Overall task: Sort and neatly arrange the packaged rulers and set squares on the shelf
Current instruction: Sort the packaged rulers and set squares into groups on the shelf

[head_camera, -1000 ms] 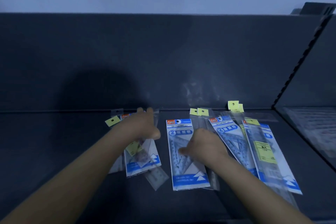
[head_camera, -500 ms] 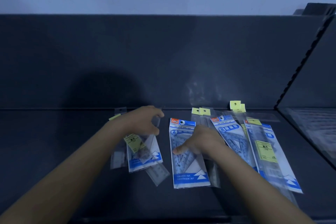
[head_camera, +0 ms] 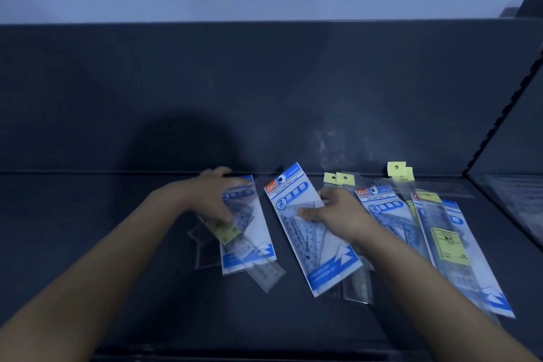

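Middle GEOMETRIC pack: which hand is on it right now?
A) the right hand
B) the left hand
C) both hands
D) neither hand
A: the right hand pinches the middle GEOMETRIC pack, with its thumb on the pack's face, while the left hand is over on the left pile.

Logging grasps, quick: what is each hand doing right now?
Left hand: grips the left set-square pack.
Right hand: pinches the middle set-square pack, thumb on top.
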The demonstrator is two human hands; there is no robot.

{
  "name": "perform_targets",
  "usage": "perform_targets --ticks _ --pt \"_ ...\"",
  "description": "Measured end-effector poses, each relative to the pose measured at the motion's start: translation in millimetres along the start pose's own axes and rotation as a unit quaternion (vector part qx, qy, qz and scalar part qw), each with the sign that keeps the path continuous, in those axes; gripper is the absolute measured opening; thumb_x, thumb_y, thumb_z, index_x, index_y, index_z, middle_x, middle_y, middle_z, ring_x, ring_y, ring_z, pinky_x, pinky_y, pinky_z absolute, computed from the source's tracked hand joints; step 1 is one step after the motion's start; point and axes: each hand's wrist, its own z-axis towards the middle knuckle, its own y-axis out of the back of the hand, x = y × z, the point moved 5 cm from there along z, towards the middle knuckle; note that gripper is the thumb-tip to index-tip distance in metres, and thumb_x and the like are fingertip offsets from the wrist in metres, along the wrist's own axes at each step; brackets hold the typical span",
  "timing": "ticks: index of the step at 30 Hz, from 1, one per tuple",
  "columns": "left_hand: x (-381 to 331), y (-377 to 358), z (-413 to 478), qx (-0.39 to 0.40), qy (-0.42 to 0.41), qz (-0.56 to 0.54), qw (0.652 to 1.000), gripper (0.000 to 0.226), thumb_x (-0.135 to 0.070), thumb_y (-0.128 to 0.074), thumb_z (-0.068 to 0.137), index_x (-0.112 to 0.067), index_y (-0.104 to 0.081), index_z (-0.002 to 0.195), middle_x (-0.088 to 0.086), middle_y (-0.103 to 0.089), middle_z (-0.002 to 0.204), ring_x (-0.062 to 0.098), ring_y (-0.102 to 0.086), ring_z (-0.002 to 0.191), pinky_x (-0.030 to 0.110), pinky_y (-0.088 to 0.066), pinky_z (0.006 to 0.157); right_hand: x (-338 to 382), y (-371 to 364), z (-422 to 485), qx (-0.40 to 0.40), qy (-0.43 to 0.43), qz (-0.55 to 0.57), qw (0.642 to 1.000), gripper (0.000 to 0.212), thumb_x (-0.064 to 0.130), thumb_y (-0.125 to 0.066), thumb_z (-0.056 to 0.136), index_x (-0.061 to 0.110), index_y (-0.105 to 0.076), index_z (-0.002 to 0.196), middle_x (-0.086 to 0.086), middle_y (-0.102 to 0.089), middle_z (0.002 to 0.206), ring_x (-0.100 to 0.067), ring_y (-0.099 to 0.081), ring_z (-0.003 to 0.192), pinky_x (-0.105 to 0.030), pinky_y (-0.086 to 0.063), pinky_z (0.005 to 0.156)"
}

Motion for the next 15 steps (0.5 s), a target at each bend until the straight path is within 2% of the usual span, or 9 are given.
perform_targets --ticks 2,5,7,10,12,15 --pt "-2.1 3.2 -2.5 -0.009 -0.014 0.004 1.0 0.088 -0.021 -0.07 0.075 -0.044 -0.024 0.147 0.003 -0.01 0.157 0.027 -0.014 0.142 0.036 -0.022 0.115 -1.4 -1.4 0.1 0.026 -0.017 -0.002 1.0 0.013 0.013 -0.067 0.086 0.007 -0.067 0.097 -0.013 -0.073 0.097 -0.029 -0.07 0.088 -0.042 -0.054 0.085" --pt "-24.3 3.9 -1.4 -0.015 -0.099 -0.02 0.995 0.072 -0.02 -0.072 0.074 -0.046 -0.043 0.135 -0.01 -0.026 0.146 0.015 -0.021 0.136 0.03 -0.022 0.109 -4.8 0.7 -0.2 0.08 -0.043 -0.006 0.996 0.012 0.007 -0.059 0.088 0.008 -0.066 0.098 -0.016 -0.072 0.1 -0.032 -0.069 0.09 -0.044 -0.054 0.086" --pt "-39.9 0.4 4.1 0.027 -0.137 -0.015 0.99 0.06 -0.023 -0.071 0.076 -0.05 -0.05 0.125 -0.015 -0.028 0.141 0.011 -0.021 0.132 0.026 -0.018 0.1 -7.6 6.7 -2.1 0.109 -0.056 -0.033 0.992 0.019 0.004 -0.058 0.084 0.009 -0.064 0.102 -0.015 -0.071 0.103 -0.032 -0.068 0.093 -0.044 -0.053 0.086" --pt "-46.0 0.9 18.6 0.09 -0.121 0.042 0.988 0.061 -0.026 -0.072 0.078 -0.048 -0.046 0.128 -0.01 -0.025 0.144 0.014 -0.019 0.133 0.031 -0.021 0.101 -7.5 22.7 -5.8 0.142 -0.058 -0.156 0.976 0.037 0.017 -0.066 0.071 0.016 -0.061 0.107 -0.008 -0.065 0.113 -0.031 -0.061 0.107 -0.042 -0.05 0.094" --pt "-47.3 7.6 27.9 0.095 -0.115 0.073 0.986 0.056 -0.027 -0.076 0.075 -0.045 -0.05 0.122 -0.008 -0.027 0.142 0.017 -0.022 0.131 0.034 -0.022 0.102 -3.5 29.6 -8.5 0.182 -0.041 -0.199 0.962 0.029 0.016 -0.066 0.075 0.016 -0.065 0.104 -0.006 -0.07 0.105 -0.029 -0.067 0.097 -0.04 -0.055 0.085" --pt "-48.4 14.9 37.3 0.082 -0.125 0.103 0.983 0.045 -0.03 -0.081 0.07 -0.042 -0.058 0.107 -0.007 -0.029 0.139 0.018 -0.024 0.13 0.035 -0.024 0.103 2.2 38.5 -8.9 0.173 0.014 -0.211 0.962 0.015 0.01 -0.067 0.08 0.015 -0.069 0.094 -0.004 -0.074 0.098 -0.023 -0.07 0.091 -0.038 -0.053 0.087"
